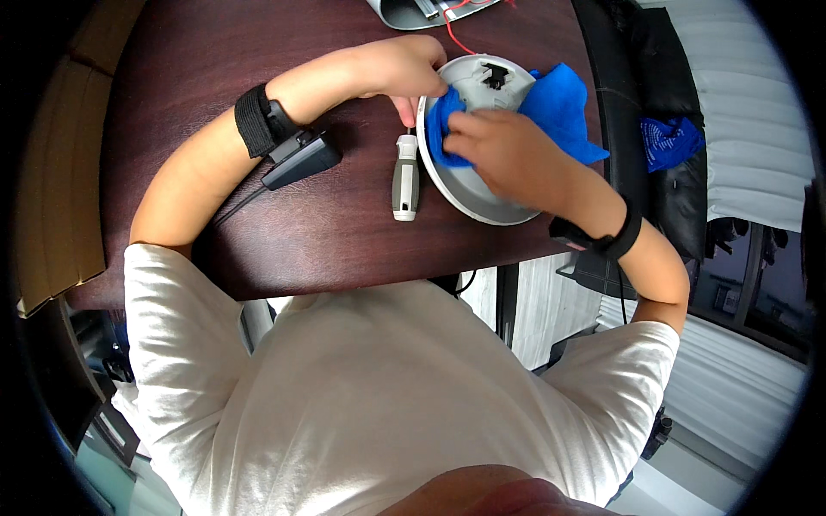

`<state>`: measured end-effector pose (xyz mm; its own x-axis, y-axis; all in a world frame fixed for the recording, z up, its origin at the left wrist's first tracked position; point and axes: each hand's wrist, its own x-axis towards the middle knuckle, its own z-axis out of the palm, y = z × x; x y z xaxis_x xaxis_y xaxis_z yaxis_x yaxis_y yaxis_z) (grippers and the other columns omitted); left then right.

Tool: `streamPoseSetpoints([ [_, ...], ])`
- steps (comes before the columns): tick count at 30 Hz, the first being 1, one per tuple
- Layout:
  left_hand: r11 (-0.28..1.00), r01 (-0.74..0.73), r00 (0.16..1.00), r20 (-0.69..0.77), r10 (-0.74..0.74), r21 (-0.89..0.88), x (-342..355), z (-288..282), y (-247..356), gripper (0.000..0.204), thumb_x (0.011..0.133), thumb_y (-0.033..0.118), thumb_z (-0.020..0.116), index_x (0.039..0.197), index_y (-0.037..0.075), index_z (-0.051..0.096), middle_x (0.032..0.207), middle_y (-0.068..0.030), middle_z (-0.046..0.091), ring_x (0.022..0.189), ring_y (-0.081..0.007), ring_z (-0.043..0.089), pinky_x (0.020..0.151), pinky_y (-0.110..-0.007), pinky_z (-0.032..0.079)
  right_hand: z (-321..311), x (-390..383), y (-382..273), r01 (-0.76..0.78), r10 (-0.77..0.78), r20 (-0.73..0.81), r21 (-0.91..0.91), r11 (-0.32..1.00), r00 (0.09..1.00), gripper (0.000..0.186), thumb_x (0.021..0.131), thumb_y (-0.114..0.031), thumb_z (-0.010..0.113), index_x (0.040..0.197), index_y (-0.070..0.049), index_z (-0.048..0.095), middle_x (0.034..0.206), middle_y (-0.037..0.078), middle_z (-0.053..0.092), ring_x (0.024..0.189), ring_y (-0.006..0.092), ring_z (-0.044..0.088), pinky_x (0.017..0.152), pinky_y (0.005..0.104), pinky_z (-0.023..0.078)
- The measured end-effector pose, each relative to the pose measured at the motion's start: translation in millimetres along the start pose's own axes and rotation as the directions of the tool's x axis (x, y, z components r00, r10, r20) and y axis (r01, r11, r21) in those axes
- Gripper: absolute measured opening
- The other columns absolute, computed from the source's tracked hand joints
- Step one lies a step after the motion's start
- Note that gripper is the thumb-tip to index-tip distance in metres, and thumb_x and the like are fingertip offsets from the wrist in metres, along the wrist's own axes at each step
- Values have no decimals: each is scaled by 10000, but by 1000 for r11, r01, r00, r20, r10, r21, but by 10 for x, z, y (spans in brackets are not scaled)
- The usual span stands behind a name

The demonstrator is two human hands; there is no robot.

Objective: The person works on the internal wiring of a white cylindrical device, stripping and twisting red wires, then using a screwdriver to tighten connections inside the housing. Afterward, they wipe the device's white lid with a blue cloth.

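A round white housing [469, 191], open like a shallow bowl, rests on the table with a small black part [494, 76] fixed inside it. My left hand [406, 70] grips its left rim, the thumb and fingers closed on the edge. Inside the bowl my right hand [508, 155] presses a bunched blue cloth [446, 112] against the left inner wall, its fingers curled into the fabric. More blue cloth [564, 107] hangs over the right rim; whether both parts join is hidden by my hand. Just left of the housing lies a grey-and-white screwdriver [405, 181].
A red wire [453, 33] runs behind the housing toward a grey curved part [400, 12] at the table's far edge. Black chairs [680, 185] stand to the right, one bearing a blue cloth bundle [669, 143]. Cardboard [64, 181] borders the left side.
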<state>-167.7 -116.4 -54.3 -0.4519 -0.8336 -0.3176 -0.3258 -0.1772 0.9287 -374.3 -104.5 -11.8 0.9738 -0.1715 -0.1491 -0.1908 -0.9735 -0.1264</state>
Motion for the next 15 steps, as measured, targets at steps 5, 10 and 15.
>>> streamPoseSetpoints([
  [5,998,-32,999,-33,34,58,-53,14,29,347,866,59,533,1178,-94,531,883,-156,646,618,-206,658,521,-292,584,-132,-240,-271,-8,27,283,-70,997,959,271,724,-68,684,988,-120,662,991,40,567,931,222,593,787,352,473],
  [10,994,-69,995,-61,74,89,3,62,2,339,861,55,533,1169,-86,540,873,-157,652,617,-200,662,505,-287,576,-327,-616,-198,-145,198,428,-153,978,882,310,711,-54,691,1013,-124,679,1034,53,600,996,242,590,834,354,459],
  [15,990,-42,995,-83,54,138,10,20,17,346,857,51,531,1179,-76,538,874,-151,656,622,-190,666,492,-276,567,-488,-774,-116,-325,333,186,-70,943,925,296,753,-15,638,1046,-53,652,1017,125,594,977,310,593,828,400,475],
])
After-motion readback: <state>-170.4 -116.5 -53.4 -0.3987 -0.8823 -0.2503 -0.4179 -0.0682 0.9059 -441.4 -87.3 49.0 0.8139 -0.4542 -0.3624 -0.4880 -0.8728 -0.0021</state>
